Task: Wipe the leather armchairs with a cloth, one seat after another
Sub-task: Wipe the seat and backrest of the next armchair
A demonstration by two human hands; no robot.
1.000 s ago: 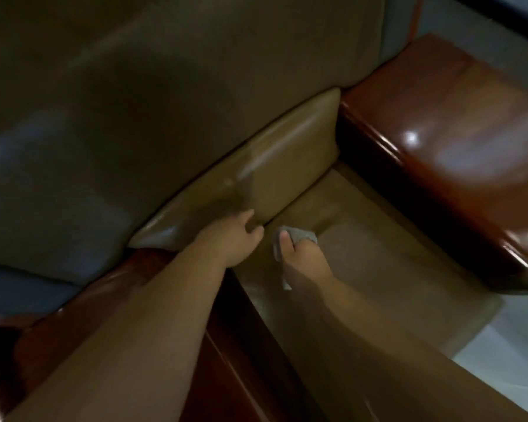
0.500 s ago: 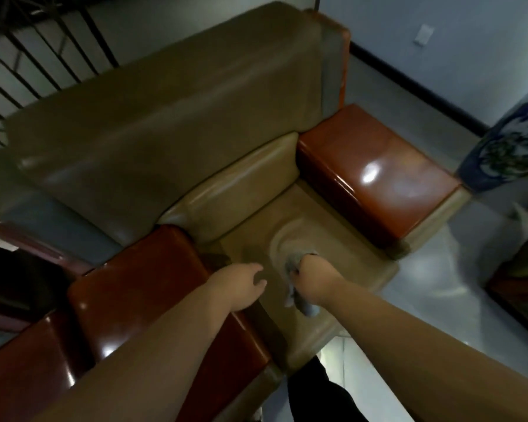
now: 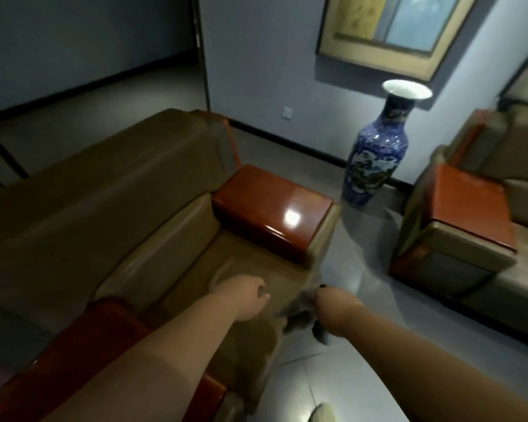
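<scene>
A brown leather armchair (image 3: pixel 110 214) with glossy red-brown wooden armrests fills the left and middle of the view. My right hand (image 3: pixel 333 306) grips a grey cloth (image 3: pixel 302 318) that hangs blurred beside the front edge of the seat. Over the seat cushion hovers my left hand (image 3: pixel 247 295), fingers loosely curled and holding nothing. A second leather armchair (image 3: pixel 482 220) of the same kind stands at the right.
A tall blue and white vase (image 3: pixel 375 150) stands on the grey tiled floor (image 3: pixel 363 254) between the two chairs, against the wall. A framed picture (image 3: pixel 390 28) hangs above it. A doorway opens at the back left.
The view has risen and swung right, away from the seat back. Both hands have drawn back from the cushion crease to the seat's front edge, the cloth still in my right hand.
</scene>
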